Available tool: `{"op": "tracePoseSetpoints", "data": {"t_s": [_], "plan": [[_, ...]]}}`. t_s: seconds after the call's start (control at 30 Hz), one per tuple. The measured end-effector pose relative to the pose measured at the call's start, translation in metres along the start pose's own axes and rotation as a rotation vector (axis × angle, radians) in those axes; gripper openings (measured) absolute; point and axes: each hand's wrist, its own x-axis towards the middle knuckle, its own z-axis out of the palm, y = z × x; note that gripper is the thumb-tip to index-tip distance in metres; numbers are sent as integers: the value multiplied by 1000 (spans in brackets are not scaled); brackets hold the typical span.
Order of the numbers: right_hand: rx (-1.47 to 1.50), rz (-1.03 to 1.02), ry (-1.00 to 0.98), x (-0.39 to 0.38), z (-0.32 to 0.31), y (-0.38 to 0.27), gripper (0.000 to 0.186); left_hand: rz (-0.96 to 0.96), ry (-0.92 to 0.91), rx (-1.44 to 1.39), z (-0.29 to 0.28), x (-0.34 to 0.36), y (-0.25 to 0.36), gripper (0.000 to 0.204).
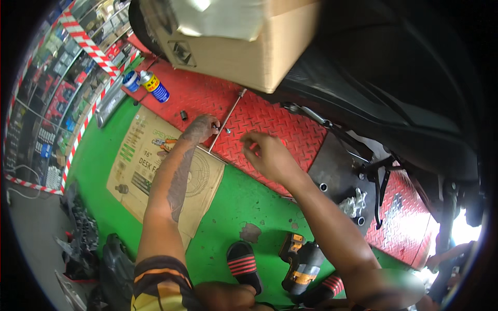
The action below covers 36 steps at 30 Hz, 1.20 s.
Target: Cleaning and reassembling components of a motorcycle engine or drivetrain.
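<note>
My left hand (202, 129) reaches low over the red diamond-plate platform (270, 137), its fingers closed around a small dark piece that is too small to name. Just right of those fingertips lies a small silver bolt (227, 131), beside a thin metal rod (228, 115) that crosses the platform. Above the plate hovers my right hand (267, 155), fingers curved and thumb apart, with nothing visible in it. A short dark cylindrical piece (183, 115) rests on the platform left of my left hand.
A cardboard box (228, 57) juts in overhead. Dark vehicle bodywork (394, 78) fills the right. A blue-yellow spray can (155, 86) stands far left. Orange-handled pliers (165, 142) lie on flattened cardboard (137, 155). A cordless impact wrench (303, 267) sits near my slippers (243, 264).
</note>
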Motion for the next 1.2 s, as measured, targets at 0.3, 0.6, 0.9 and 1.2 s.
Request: {"op": "tracePoseSetpoints", "data": {"t_s": [0.3, 0.6, 0.9, 1.2], "plan": [[-448, 67, 57, 127, 93, 108, 20, 151, 85, 144, 4, -5, -10, 16], [1337, 756, 191, 83, 56, 72, 23, 20, 296, -145, -21, -38, 98, 19], [1555, 483, 303, -112, -79, 9, 14, 309, 240, -435, -16, -67, 263, 23], [1164, 397, 871, -266, -132, 65, 21, 466, -359, 338, 115, -79, 288, 28]]}}
